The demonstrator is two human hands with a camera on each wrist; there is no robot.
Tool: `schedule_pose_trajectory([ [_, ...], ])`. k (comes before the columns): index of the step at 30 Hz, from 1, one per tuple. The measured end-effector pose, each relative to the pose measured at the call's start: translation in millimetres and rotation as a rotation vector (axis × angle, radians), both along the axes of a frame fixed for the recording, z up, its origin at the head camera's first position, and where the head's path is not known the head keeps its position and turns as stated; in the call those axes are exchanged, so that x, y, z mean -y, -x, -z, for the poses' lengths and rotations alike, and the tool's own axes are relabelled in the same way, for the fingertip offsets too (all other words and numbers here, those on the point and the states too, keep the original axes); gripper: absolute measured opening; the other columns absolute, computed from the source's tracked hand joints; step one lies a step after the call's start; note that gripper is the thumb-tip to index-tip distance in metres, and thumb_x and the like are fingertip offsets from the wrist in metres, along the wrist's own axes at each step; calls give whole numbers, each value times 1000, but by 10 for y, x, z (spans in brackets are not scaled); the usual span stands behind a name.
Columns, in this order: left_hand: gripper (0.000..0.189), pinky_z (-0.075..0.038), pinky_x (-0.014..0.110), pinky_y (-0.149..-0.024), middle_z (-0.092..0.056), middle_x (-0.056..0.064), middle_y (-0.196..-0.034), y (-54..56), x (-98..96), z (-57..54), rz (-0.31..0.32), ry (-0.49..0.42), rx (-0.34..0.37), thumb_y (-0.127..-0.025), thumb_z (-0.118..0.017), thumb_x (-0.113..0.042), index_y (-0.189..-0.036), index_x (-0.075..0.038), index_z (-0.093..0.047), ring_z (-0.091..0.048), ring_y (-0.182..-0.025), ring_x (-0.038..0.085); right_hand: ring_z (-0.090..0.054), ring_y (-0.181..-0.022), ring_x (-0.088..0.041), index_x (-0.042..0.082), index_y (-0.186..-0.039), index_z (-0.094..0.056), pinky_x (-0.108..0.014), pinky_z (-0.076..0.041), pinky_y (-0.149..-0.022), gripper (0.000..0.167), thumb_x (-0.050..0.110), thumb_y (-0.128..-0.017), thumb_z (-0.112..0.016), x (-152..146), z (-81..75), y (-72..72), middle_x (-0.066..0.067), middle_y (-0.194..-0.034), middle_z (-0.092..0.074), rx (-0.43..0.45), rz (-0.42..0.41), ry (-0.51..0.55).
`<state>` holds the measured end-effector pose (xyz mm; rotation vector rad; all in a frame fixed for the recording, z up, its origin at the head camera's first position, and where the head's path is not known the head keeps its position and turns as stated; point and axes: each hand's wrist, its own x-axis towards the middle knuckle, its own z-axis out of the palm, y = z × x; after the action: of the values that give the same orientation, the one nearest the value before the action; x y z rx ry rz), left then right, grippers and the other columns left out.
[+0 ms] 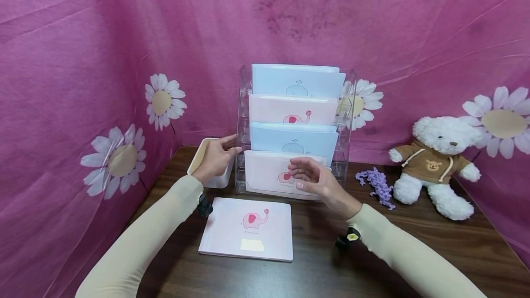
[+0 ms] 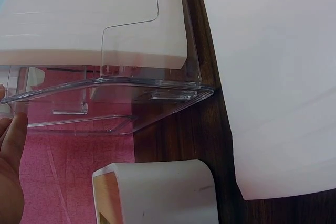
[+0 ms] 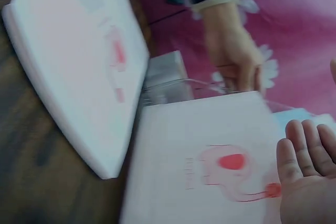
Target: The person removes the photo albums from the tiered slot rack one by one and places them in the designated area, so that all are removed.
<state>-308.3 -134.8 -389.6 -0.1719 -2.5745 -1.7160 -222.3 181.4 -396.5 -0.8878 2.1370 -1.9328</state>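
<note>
A clear tiered display rack [image 1: 242,169] holds pink and light-blue booklets in stacked rows. My left hand [image 1: 216,156] grips the rack's left side panel, fingers at its edge [image 2: 105,81] in the left wrist view. My right hand [image 1: 316,179] hovers before the lowest row, fingers loosely bent and nothing in them; its palm shows in the right wrist view. Behind it stands a pink elephant booklet [image 1: 265,169] in the bottom pocket. Another elephant booklet [image 1: 225,229] lies flat on the table in front of the rack.
A white bin [image 1: 222,180] stands beside the rack, under my left hand. To the right, a purple fuzzy bundle [image 1: 378,185] lies near a white teddy bear [image 1: 432,164] in a brown hoodie. Pink flowered cloth [image 1: 207,36] hangs around the wooden table [image 1: 314,270].
</note>
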Motion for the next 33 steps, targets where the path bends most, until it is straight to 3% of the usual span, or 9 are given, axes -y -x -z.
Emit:
schedule_pose_trajectory([
  [4,55,-58,23,-83,-66,13,-139,0,4,0,0,-8,0,-97,-69,-13,-149,-14,-52,-69,-118,25,-57,-132,-18,-7,-150,-36,-25,-45,-113,66,-6,-89,-61,-39,-190,61,-38,-148,-40,-8,-19,52],
  [7,55,-58,24,-81,-66,13,-139,2,4,2,0,-6,0,-97,-69,-13,-149,-14,-52,-69,-117,24,-54,-136,-16,-5,-151,-35,-25,-42,-115,66,-7,-90,-60,-72,-330,108,-37,-152,-38,-18,-17,82],
  [11,56,-57,23,-77,-66,12,-138,-2,2,2,-4,1,6,-96,-70,-13,-149,-15,-52,-70,-116,24,-54,-136,-16,-5,-151,-36,-25,-41,-116,65,-8,-90,-59,-128,-507,186,-30,-152,-43,-52,6,112],
  [14,56,-59,29,-90,-65,13,-140,-7,2,-2,-1,3,2,-97,-69,-13,-149,-13,-52,-69,-119,26,-55,-134,-15,-6,-149,-37,-25,-42,-116,63,-10,-90,-58,-165,-639,253,-20,-149,-51,-80,23,153],
  [17,56,-54,36,-101,-64,13,-140,-4,0,-1,1,0,0,-97,-69,-12,-150,-13,-51,-67,-122,26,-56,-133,-16,-6,-148,-39,-25,-43,-115,63,-14,-89,-57,-192,-765,318,-8,-143,-59,-104,40,186],
  [24,56,-55,39,-101,-64,13,-140,6,4,10,-2,13,0,-97,-69,-13,-150,-13,-51,-68,-121,25,-60,-129,-17,-5,-145,-44,-25,-46,-111,60,-17,-88,-58,-279,-1036,445,-12,-140,-61,-150,102,210],
  [29,57,-54,38,-101,-63,13,-142,5,4,3,2,8,8,-97,-69,-12,-150,-13,-50,-67,-122,25,-61,-127,-17,-6,-143,-47,-24,-47,-110,57,-18,-88,-57,-388,-1199,543,-5,-134,-65,-179,124,267],
  [33,57,-56,37,-100,-63,14,-142,18,11,6,8,1,9,-97,-69,-13,-150,-13,-50,-66,-122,25,-61,-126,-18,-5,-142,-49,-23,-47,-110,56,-16,-88,-61,-442,-1317,616,-7,-133,-66,-194,162,296],
])
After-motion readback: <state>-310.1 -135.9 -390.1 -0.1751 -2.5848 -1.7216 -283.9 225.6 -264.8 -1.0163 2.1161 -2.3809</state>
